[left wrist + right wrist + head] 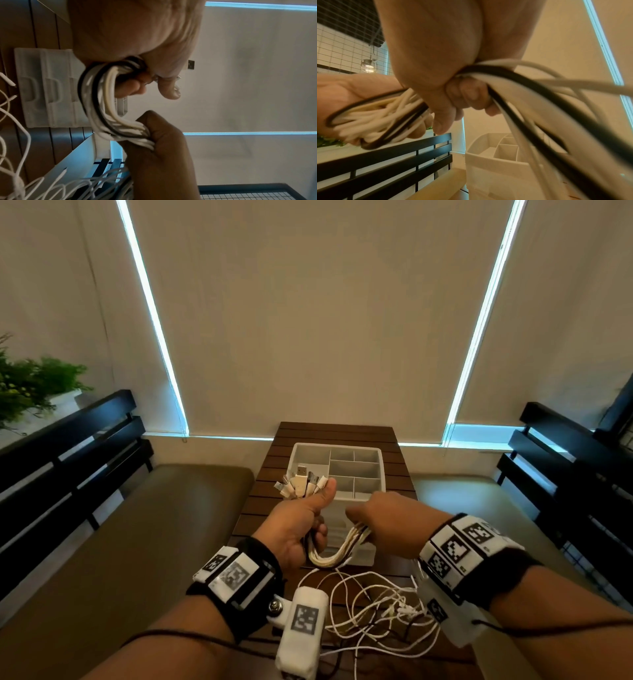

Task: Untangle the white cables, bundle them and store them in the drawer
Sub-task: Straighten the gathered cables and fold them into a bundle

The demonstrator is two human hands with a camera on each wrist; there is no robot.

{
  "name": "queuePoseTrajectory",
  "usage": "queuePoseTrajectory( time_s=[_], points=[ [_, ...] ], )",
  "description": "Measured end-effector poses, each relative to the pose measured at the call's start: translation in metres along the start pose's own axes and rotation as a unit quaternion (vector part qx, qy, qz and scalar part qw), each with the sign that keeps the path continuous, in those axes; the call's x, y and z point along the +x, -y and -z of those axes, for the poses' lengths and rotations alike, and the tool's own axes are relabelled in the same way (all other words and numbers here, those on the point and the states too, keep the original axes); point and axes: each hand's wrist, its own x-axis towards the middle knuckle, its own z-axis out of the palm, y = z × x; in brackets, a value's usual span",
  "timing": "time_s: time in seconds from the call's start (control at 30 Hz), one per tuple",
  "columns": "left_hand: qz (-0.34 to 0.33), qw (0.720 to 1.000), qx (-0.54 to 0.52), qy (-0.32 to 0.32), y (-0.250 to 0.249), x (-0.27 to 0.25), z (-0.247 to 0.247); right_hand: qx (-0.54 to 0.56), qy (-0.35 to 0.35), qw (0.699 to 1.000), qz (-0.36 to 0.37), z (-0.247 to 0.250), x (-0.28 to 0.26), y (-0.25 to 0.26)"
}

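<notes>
My left hand (305, 525) grips a bunch of white cables (329, 559), with their USB plugs (301, 484) fanned out above the thumb. A short way to the right, my right hand (371, 517) grips the same bunch, which sags in a loop between the fists. One or two dark strands run among the white cables (104, 102). The free ends (376, 611) lie tangled on the table in front of me. Behind the hands stands the white drawer unit (373, 455), its top tray divided into compartments and its drawer fronts (42, 88) shut. In the right wrist view, cables (530, 121) trail from my fist.
A narrow slatted wooden table (335, 433) carries everything. Padded benches (137, 542) with black slatted backs (68, 446) flank it on both sides. A green plant (30, 385) stands at the far left. Roller blinds (325, 320) cover the windows behind.
</notes>
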Motion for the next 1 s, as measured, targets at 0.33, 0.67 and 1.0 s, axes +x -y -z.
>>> queuePoseTrajectory(
  time_s=[0.33,0.67,1.0],
  points=[
    [0.062,0.994,-0.031,0.085,0.014,0.001,-0.013,-0.013,0.025,1.000,-0.011,0.027,0.010,0.007],
    [0.078,0.982,0.010,0.171,0.020,-0.016,-0.014,-0.032,0.031,0.999,-0.008,0.026,0.013,0.006],
    [0.005,0.981,0.158,0.116,0.020,-0.019,-0.011,0.043,0.023,0.999,-0.020,0.018,0.007,-0.007]
  ],
)
